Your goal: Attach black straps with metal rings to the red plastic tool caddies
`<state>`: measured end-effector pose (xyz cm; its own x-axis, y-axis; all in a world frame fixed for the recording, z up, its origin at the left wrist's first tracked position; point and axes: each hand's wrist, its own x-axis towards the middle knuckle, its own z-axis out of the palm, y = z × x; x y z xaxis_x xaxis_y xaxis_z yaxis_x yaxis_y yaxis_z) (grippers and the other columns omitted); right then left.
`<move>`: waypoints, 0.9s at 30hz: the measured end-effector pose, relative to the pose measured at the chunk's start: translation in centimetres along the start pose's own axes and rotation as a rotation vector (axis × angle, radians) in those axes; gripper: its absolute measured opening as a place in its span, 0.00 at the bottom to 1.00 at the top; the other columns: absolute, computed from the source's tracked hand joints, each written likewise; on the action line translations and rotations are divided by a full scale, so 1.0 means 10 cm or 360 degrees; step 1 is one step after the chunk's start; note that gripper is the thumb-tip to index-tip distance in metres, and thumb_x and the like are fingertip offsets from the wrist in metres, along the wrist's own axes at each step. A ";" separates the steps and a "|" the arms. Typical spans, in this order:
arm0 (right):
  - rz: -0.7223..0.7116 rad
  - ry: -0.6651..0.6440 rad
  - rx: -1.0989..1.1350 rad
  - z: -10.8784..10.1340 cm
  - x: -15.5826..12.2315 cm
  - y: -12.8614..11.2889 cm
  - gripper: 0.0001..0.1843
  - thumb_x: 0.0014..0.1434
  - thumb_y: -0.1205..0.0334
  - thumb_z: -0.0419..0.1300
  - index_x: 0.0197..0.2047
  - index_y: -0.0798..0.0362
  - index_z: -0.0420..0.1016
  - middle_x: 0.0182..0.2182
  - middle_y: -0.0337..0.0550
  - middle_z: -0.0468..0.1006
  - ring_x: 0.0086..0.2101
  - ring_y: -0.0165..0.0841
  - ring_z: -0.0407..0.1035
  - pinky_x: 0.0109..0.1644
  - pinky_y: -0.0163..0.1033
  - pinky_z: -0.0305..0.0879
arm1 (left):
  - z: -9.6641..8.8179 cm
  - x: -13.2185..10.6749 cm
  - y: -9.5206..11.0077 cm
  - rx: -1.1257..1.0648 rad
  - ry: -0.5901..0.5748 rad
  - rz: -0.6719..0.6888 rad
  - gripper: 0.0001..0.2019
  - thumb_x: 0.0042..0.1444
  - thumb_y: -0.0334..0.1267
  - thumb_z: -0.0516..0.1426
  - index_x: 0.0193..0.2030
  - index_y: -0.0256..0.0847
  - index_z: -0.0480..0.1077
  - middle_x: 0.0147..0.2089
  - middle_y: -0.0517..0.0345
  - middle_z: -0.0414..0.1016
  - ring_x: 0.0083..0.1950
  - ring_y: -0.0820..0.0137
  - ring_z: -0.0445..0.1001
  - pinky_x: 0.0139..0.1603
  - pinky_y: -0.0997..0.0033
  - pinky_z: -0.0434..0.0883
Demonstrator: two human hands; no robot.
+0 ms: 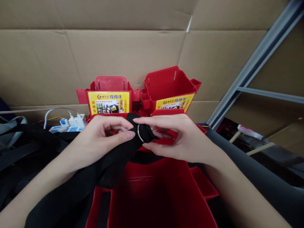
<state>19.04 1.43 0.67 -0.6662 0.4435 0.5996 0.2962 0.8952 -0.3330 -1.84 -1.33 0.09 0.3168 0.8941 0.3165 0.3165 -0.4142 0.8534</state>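
Near red bin (156, 196) is cut off at the bottom edge, its inside too dark to read. Black strap (95, 177) climbs from lower left over the bin; its lower end leaves the frame. Both forearms are cropped. Left hand (99, 136) pinches the strap between thumb and curled fingers, just beside the metal ring (140, 133). Right hand (180, 139) grips the strap's folded end, forefinger on top, thumb under. The ring is half buried in fabric. Behind are two labelled red bins (169, 85) with print too small to read, a power strip (67, 125) and a cardboard wall (118, 47).

Strap (95, 177) over bin (161, 196), between hands
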 end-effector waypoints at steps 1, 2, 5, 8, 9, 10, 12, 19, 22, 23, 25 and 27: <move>-0.0006 -0.0013 0.0005 0.01 0.00 0.00 0.22 0.53 0.65 0.62 0.52 0.55 0.71 0.23 0.34 0.65 0.22 0.22 0.55 0.26 0.28 0.58 | 0.02 0.00 0.00 -0.0057 -0.0006 -0.0033 0.06 0.52 0.39 0.59 0.33 0.40 0.75 0.29 0.60 0.76 0.29 0.73 0.73 0.27 0.80 0.70; -0.0018 -0.0029 0.0017 0.01 0.00 0.00 0.22 0.53 0.65 0.62 0.53 0.55 0.70 0.24 0.34 0.67 0.23 0.22 0.56 0.27 0.29 0.59 | 0.05 -0.01 -0.01 -0.0107 0.0003 -0.0045 0.05 0.52 0.38 0.60 0.33 0.40 0.75 0.29 0.60 0.77 0.29 0.73 0.74 0.28 0.80 0.70; -0.0059 -0.0089 0.0056 0.01 0.01 -0.03 0.24 0.53 0.64 0.63 0.54 0.55 0.69 0.28 0.37 0.73 0.25 0.23 0.59 0.30 0.29 0.61 | 0.11 -0.02 0.00 -0.0226 0.0021 -0.0028 0.04 0.52 0.36 0.59 0.33 0.40 0.76 0.30 0.60 0.78 0.31 0.74 0.75 0.31 0.80 0.71; -0.0062 -0.0152 0.0077 -0.01 0.01 -0.06 0.25 0.54 0.65 0.61 0.56 0.53 0.67 0.34 0.38 0.76 0.28 0.23 0.63 0.34 0.30 0.64 | 0.10 0.00 -0.01 -0.0343 -0.0021 -0.0055 0.03 0.51 0.34 0.60 0.32 0.41 0.76 0.30 0.60 0.78 0.31 0.74 0.76 0.32 0.80 0.72; -0.0067 -0.0169 0.0080 -0.03 0.01 -0.07 0.25 0.55 0.66 0.61 0.57 0.52 0.66 0.35 0.39 0.76 0.29 0.24 0.64 0.36 0.31 0.64 | 0.07 0.01 -0.02 -0.0360 -0.0066 -0.0089 0.03 0.51 0.34 0.60 0.31 0.41 0.76 0.30 0.60 0.78 0.31 0.74 0.75 0.32 0.81 0.71; -0.0074 -0.0181 0.0081 -0.04 0.01 -0.07 0.25 0.56 0.66 0.60 0.57 0.52 0.66 0.34 0.39 0.75 0.30 0.24 0.65 0.36 0.31 0.64 | 0.04 0.02 -0.03 -0.0363 -0.0116 -0.0127 0.03 0.51 0.35 0.61 0.31 0.42 0.76 0.30 0.60 0.78 0.30 0.75 0.75 0.31 0.81 0.71; -0.0083 -0.0185 0.0081 -0.06 0.01 -0.07 0.23 0.57 0.65 0.59 0.56 0.52 0.67 0.33 0.39 0.75 0.30 0.24 0.65 0.35 0.31 0.64 | -0.02 0.04 -0.05 -0.0361 -0.0208 -0.0199 0.02 0.50 0.36 0.61 0.30 0.43 0.77 0.28 0.61 0.77 0.28 0.75 0.75 0.27 0.81 0.70; -0.0065 -0.0217 0.0090 -0.07 0.02 -0.02 0.23 0.56 0.64 0.60 0.56 0.51 0.67 0.32 0.39 0.74 0.28 0.25 0.63 0.32 0.32 0.64 | 0.05 0.02 -0.05 -0.0496 0.0017 -0.0202 0.01 0.47 0.33 0.63 0.28 0.43 0.76 0.28 0.62 0.78 0.27 0.75 0.76 0.28 0.80 0.73; -0.0032 -0.0095 0.0076 -0.07 0.03 -0.01 0.16 0.56 0.63 0.60 0.49 0.52 0.72 0.35 0.41 0.75 0.30 0.26 0.66 0.34 0.33 0.65 | 0.11 0.00 -0.03 -0.0493 0.0136 -0.0143 0.02 0.48 0.33 0.63 0.29 0.43 0.76 0.29 0.62 0.78 0.28 0.74 0.76 0.29 0.80 0.73; -0.0030 -0.0032 0.0060 -0.07 0.03 -0.01 0.11 0.56 0.63 0.60 0.43 0.53 0.75 0.36 0.42 0.75 0.31 0.26 0.67 0.36 0.34 0.65 | 0.11 0.00 -0.02 -0.0452 0.0170 -0.0113 0.01 0.48 0.34 0.62 0.30 0.43 0.75 0.30 0.62 0.78 0.29 0.75 0.76 0.28 0.81 0.73; -0.0056 0.0054 0.0033 -0.05 0.04 0.00 0.06 0.57 0.62 0.59 0.34 0.55 0.75 0.38 0.44 0.74 0.34 0.28 0.68 0.39 0.35 0.66 | 0.11 -0.02 0.01 -0.0295 0.0249 -0.0033 0.01 0.49 0.35 0.62 0.30 0.42 0.75 0.31 0.62 0.78 0.29 0.75 0.75 0.29 0.81 0.72; -0.0113 0.0018 0.0021 -0.04 0.05 0.01 0.07 0.58 0.63 0.57 0.34 0.56 0.74 0.37 0.45 0.73 0.35 0.28 0.68 0.41 0.36 0.66 | 0.10 -0.02 0.03 -0.0058 0.0335 0.0078 0.02 0.50 0.36 0.61 0.30 0.40 0.74 0.30 0.62 0.77 0.30 0.75 0.74 0.30 0.81 0.71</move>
<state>19.03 1.76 1.17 -0.6772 0.3797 0.6303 0.2397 0.9237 -0.2988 -0.91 -1.83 -0.17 0.1362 0.8904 0.4343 0.2718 -0.4552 0.8479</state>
